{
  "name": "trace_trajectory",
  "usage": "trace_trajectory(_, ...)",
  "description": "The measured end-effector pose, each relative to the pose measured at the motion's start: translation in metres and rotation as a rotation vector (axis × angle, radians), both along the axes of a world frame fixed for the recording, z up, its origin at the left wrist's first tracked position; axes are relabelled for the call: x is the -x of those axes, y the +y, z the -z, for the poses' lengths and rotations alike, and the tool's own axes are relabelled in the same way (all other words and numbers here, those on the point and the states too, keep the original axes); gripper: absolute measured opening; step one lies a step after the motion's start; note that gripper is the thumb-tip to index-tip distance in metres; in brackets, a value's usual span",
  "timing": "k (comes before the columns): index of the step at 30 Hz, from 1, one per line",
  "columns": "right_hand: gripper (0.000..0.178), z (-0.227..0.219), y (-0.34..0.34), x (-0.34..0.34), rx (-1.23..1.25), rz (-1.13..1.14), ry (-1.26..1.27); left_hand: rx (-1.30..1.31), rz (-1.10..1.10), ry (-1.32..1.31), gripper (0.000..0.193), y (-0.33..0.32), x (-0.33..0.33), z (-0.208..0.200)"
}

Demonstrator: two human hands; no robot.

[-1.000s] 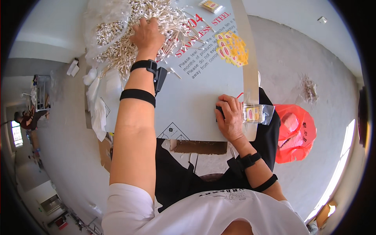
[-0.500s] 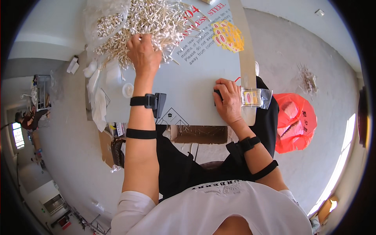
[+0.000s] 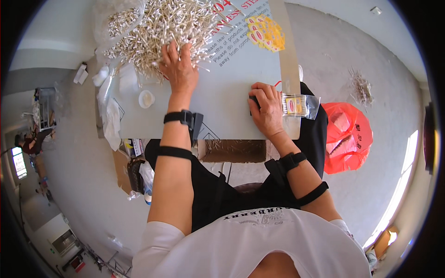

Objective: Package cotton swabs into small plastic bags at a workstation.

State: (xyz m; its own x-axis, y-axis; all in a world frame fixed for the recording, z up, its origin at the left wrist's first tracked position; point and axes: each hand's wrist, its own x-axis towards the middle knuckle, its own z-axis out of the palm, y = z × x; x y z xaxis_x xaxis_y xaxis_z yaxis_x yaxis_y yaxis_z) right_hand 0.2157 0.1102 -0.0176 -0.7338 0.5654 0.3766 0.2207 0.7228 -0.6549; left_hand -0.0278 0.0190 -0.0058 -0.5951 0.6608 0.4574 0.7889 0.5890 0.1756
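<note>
My left hand (image 3: 180, 74) reaches into the near edge of a large heap of cotton swabs (image 3: 162, 28). Its fingers are spread and touch the swabs; none is plainly gripped. Near the table's right edge, my right hand (image 3: 268, 111) curls over a small black object (image 3: 253, 106), mostly hidden under the fingers. Beside that hand, a clear packet of cotton swabs (image 3: 300, 106) with a yellow label juts past the table edge. Whether the fingers also touch the packet I cannot tell. Yellow printed labels (image 3: 266, 33) lie scattered at the far right.
The grey sheet-topped table (image 3: 213, 99) carries a small white cup (image 3: 147, 99) and a clear plastic bag (image 3: 104, 28) at the far left. Below its front edge sits a cardboard box (image 3: 235, 151). A red plastic bag (image 3: 347, 139) stands right, near swabs on the floor (image 3: 360, 88).
My left hand has shifted right and slightly nearer along the heap, and its fingers have spread. The right hand keeps its place on the black object. The whole view has shifted slightly.
</note>
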Motion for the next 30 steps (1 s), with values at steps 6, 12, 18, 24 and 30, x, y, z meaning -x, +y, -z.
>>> trace_trajectory(6,0.020,0.001,0.001,-0.002,0.001,0.006,-0.005,0.191,0.009,-0.071,0.055,-0.002,-0.011,-0.014)
trace_trajectory(12,0.020,0.001,0.002,0.001,-0.013,0.008,-0.006,0.033,0.086,-0.116,0.048,-0.026,-0.080,-0.005)
trace_trajectory(18,0.020,0.004,0.003,0.000,-0.031,0.011,0.001,-0.012,0.175,-0.181,0.045,-0.040,-0.102,0.006)
trace_trajectory(24,0.020,0.004,0.002,0.002,-0.032,0.002,0.001,0.036,0.202,-0.069,0.046,-0.020,-0.045,0.001)
trace_trajectory(30,0.021,0.009,0.004,0.006,0.069,0.057,0.002,-0.047,0.204,-0.006,0.041,-0.036,-0.045,-0.015)
